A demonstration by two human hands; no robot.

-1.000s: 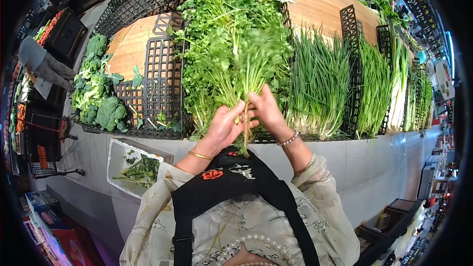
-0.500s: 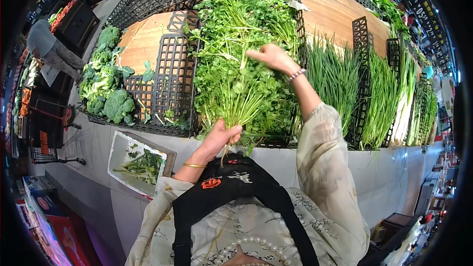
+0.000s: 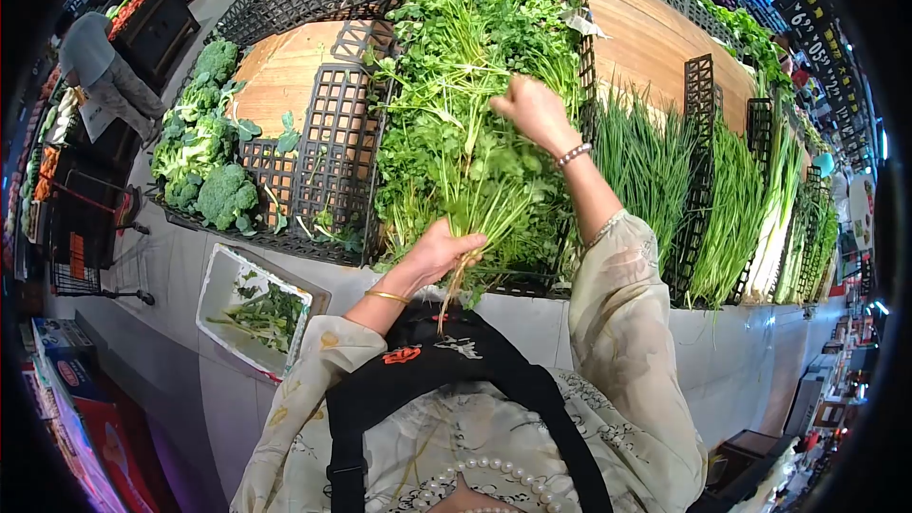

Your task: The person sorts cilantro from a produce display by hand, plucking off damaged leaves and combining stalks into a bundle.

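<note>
My left hand [image 3: 439, 254] is closed round the stems of a bunch of coriander [image 3: 489, 214], low at the front of the display. Its thin pale roots hang below my fist and its leaves spread upward and away from me. Above the leaves, my right hand [image 3: 538, 114] is closed with the fingers curled in; whether anything is pinched in it is hidden. Behind and beneath both hands lies a big heap of leafy greens [image 3: 442, 33] with pale stems, some lying crosswise.
Broccoli [image 3: 226, 195] and black plastic crates [image 3: 328, 147] are on the left. Chives [image 3: 644, 157] and other long greens stand at the right between black dividers. A white foam box [image 3: 211, 299] with leaf scraps is on the floor. A person [image 3: 100, 66] bends over at far left.
My left hand has risen slightly and moved right with the coriander. My right hand's fingers, more outstretched before, are now curled in, and it sits slightly farther right.
</note>
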